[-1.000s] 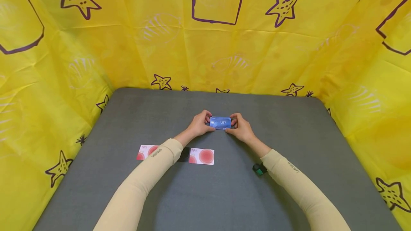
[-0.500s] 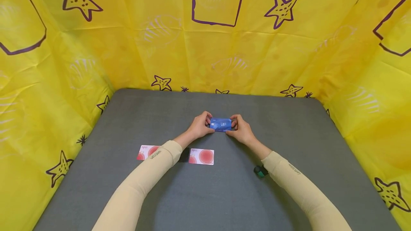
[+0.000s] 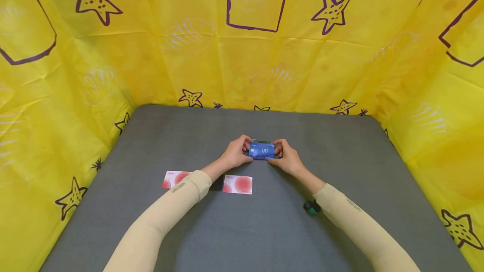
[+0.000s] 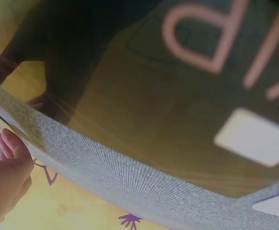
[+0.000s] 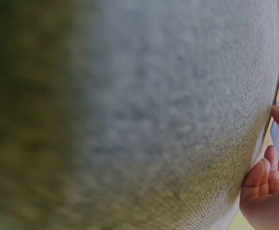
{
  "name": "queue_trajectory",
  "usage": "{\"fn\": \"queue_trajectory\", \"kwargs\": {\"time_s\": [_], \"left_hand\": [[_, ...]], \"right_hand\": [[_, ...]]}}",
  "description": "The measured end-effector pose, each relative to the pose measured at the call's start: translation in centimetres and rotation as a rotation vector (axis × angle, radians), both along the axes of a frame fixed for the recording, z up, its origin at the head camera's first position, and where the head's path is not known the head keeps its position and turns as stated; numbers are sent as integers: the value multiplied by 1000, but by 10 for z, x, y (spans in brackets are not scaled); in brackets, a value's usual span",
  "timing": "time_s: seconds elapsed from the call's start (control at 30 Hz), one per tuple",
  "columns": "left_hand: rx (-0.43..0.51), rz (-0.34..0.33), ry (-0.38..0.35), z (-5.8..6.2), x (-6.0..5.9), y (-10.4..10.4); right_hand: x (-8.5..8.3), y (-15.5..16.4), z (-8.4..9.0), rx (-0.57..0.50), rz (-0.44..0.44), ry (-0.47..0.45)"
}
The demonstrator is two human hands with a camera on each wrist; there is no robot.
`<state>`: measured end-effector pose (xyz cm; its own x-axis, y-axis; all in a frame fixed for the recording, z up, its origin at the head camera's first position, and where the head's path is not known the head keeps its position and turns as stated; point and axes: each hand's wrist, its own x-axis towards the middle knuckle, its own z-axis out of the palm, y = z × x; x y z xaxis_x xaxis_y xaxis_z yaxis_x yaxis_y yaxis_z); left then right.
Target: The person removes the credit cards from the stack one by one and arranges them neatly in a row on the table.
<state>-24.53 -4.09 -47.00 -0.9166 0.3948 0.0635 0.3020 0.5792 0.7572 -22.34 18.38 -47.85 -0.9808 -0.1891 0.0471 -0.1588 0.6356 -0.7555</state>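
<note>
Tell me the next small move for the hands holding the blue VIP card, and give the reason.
Probably lower the blue VIP card flat onto the grey mat and let go. The left hand and right hand pinch its two short ends just above the mat, and two pink cards lie flat nearer the person, so setting it down fits.

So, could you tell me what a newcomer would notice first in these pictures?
Probably the bright yellow sheet with purple starfish, walling in the grey table. Next, the blue VIP card at mid-table, pinched at its ends by the left hand and right hand. Two pink cards lie nearer, by the left sleeve.
</note>
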Motion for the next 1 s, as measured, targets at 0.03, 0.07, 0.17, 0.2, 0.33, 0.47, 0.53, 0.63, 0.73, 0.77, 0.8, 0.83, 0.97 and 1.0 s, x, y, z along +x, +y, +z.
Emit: {"fn": "queue_trajectory", "kwargs": {"time_s": [0.03, 0.07, 0.17, 0.2, 0.33, 0.47, 0.53, 0.63, 0.73, 0.77, 0.8, 0.83, 0.97, 1.0], "left_hand": [[1, -4, 1, 0, 1, 0], [2, -8, 2, 0, 2, 0], [0, -18, -3, 0, 6, 0], [0, -21, -2, 0, 7, 0], [8, -34, 2, 0, 13, 0], [8, -47, 3, 0, 18, 0], [1, -51, -2, 0, 21, -1], [0, -59, -9, 0, 25, -1], [11, -69, -12, 0, 30, -1], [18, -72, -12, 1, 32, -1], [20, -74, -10, 1, 33, -1], [21, -76, -6, 2, 35, -1], [10, -80, -1, 3, 41, 0], [5, -81, 0, 4, 43, 1]], "right_hand": [[1, 0, 0, -2, 0, -1], [3, 1, 0, -4, 0, -2], [7, 2, 0, -1, 7, 8], [9, 3, 0, 2, 9, 11], [15, 6, -1, 5, 16, 27], [21, 7, -1, 2, 18, 34], [24, 8, 0, 0, 22, 31], [28, 10, 0, 4, 32, 29], [32, 12, 0, 5, 43, 31], [34, 13, 0, 7, 46, 33], [35, 13, 0, 10, 51, 36], [37, 14, 0, 14, 54, 41], [43, 17, 0, 23, 63, 52], [45, 18, 0, 22, 65, 51]]}}
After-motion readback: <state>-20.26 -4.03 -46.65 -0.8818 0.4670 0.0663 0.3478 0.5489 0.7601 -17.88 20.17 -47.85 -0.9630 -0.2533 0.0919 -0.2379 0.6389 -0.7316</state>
